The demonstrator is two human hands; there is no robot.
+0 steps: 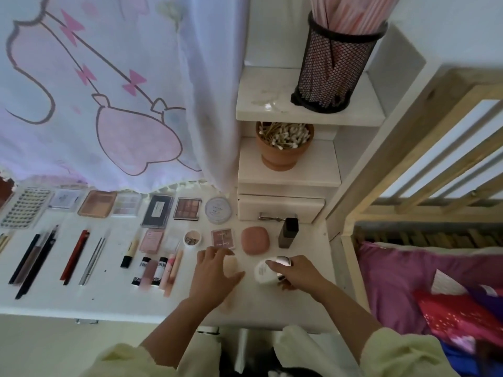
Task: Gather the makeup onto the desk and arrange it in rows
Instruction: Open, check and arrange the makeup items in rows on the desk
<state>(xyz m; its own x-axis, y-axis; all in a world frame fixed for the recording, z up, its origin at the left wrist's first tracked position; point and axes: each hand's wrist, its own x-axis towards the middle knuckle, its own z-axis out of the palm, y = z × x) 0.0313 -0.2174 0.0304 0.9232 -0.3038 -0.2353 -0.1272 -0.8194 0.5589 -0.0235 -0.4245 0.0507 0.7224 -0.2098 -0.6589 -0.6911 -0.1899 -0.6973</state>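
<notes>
Desk [109, 303] white, set under a cartoon-print curtain [109, 77]. From my remote seat, head view shows makeup laid across it in rows (palettes [187, 209] at the back, pencils [35, 257] nearer). Left hand [215, 278] curls round a beige sponge [230, 265] on the desk's right part. Right hand [298, 273] grips a white tube [262, 272] just beside it. Stepped white shelves [288, 175] stand behind; pink bedding [394, 281] lies to the right.

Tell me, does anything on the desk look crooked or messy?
Mostly neat rows. The small tubes lie bunched and slanted, and the metal tool sits alone by the drawer, outside the rows.
</notes>
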